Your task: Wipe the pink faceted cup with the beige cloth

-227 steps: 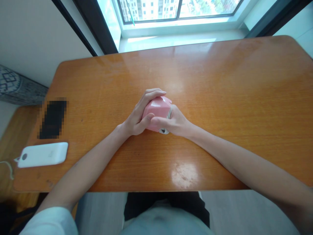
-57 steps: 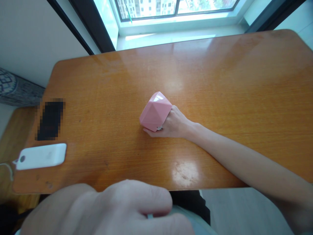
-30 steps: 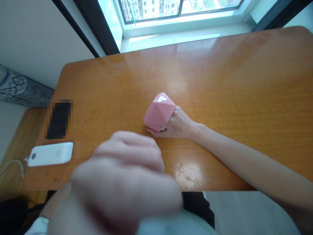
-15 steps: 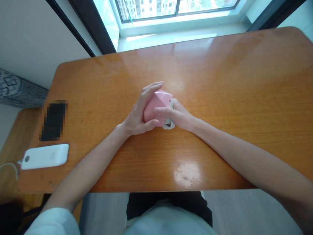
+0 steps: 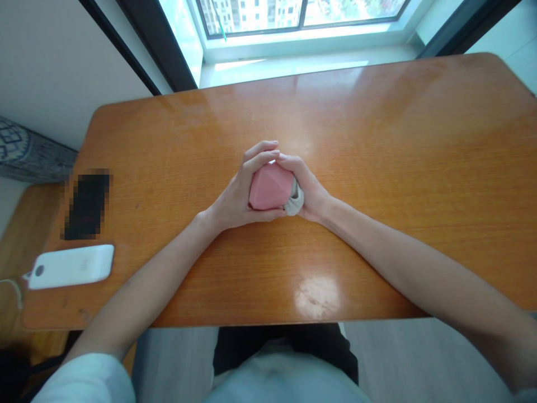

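A pink faceted object (image 5: 271,187) is between my two hands above the middle of the wooden table. Its exact kind does not show. My left hand (image 5: 235,196) wraps around it from the left, with fingers over the far side and the thumb along the near edge. From the right, my right hand (image 5: 310,190) holds it, thumb at the far upper corner and the other fingers hidden behind. A whitish-grey, folded, cloth-like piece (image 5: 295,200) sits at the object's right side, against my right palm.
On the left of the wooden table (image 5: 377,168) lies a white phone-shaped device (image 5: 71,267) with a cable at its left end. A dark, pixelated rectangle (image 5: 87,206) lies behind it. Beyond the far edge is a window (image 5: 302,28).
My right thumb has moved from across the pink object's front to its far upper corner. The object has turned, showing different facets. My left hand stays around it.
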Available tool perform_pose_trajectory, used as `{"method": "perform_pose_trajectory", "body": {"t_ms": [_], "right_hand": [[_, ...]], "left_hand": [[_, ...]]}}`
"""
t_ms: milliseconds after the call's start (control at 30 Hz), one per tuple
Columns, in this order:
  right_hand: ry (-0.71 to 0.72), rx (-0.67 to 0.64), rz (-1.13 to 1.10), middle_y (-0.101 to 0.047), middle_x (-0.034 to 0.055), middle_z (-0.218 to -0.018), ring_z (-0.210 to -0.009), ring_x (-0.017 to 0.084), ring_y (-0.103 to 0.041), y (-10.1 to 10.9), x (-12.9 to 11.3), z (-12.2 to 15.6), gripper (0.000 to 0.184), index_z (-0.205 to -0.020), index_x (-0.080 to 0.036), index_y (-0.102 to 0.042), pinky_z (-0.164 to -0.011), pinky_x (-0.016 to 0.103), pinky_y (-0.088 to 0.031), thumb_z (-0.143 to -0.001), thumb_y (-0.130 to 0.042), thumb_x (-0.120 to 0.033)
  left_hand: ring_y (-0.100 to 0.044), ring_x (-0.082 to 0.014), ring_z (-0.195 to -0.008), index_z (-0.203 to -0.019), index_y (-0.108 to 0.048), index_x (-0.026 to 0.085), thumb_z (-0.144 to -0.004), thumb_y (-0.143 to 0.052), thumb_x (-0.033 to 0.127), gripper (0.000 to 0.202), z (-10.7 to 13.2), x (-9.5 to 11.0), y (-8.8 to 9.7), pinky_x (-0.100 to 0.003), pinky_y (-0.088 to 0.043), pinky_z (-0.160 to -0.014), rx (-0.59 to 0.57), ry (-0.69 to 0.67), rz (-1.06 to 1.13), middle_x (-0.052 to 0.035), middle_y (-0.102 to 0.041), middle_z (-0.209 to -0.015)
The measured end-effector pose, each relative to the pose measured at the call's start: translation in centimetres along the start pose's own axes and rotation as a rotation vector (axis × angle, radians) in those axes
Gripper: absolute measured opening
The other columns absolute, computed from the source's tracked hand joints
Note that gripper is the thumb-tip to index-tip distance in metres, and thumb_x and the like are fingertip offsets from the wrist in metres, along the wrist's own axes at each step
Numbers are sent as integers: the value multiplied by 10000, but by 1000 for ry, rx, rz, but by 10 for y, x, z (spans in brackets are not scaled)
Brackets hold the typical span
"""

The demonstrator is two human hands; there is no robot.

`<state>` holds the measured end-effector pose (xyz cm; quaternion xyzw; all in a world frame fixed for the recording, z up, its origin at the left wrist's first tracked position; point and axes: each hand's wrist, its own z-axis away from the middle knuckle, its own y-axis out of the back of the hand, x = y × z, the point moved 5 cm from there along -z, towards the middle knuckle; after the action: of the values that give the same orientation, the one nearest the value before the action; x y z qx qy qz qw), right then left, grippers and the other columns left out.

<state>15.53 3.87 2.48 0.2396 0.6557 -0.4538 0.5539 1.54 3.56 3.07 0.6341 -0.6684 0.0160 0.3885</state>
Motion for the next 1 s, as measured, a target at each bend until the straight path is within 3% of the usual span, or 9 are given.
{"method": "perform_pose_trajectory", "body": {"t_ms": [233, 433, 567, 700, 833, 1000], "right_hand": [[30, 11, 16, -773, 97, -1139, -995, 250, -754, -1, 1, -2, 673, -1240, -244, -664, -732, 333, -640, -965, -571, -852], [179, 7, 279, -644, 22, -851, -752, 173, -618, -4, -11, 8, 716, -997, -222, -654, -584, 286, -514, -836, -694, -918], [331, -39, 541, -614, 16, -837, -804, 192, -602, -10, -19, 14, 676, -906, -221, -634, -673, 333, -545, -772, -806, -861], [469, -105, 850, -683, 27, -905, -875, 222, -637, -14, -20, 19, 580, -929, -224, -667, -806, 385, -576, -763, -890, -734], [592, -178, 1141, -777, 80, -988, -955, 285, -704, -18, -17, 25, 555, -1084, -198, -747, -887, 436, -586, -808, -876, -663], [709, -194, 1422, -835, 114, -934, -899, 308, -747, -21, -8, 27, 374, -1046, -182, -818, -867, 471, -582, -964, -744, -539]], "left_hand": [[-432, -383, -1622, -1668, -276, 436, -851, -860, 730, 1047, 3, -8, -1, -641, -515, -1263, -15, 3, 90, -102, -402, -1716], [-487, -385, -1569, -1617, -318, 408, -927, -710, 805, 887, 3, -9, 1, -648, -506, -1272, -11, 77, 137, -112, -458, -1644], [-541, -360, -1510, -1574, -392, 373, -969, -620, 823, 788, 0, -6, -1, -600, -549, -1249, 7, 121, 203, -115, -530, -1552], [-602, -337, -1422, -1546, -448, 348, -998, -619, 759, 706, -2, -2, -1, -553, -585, -1207, 5, 138, 237, -113, -581, -1484], [-612, -327, -1405, -1535, -474, 337, -997, -654, 713, 681, -3, 3, 0, -528, -582, -1210, -2, 129, 270, -107, -595, -1470], [-651, -328, -1364, -1528, -493, 331, -993, -663, 705, 674, -3, 3, -1, -526, -606, -1174, -7, 138, 271, -105, -631, -1450]]}}
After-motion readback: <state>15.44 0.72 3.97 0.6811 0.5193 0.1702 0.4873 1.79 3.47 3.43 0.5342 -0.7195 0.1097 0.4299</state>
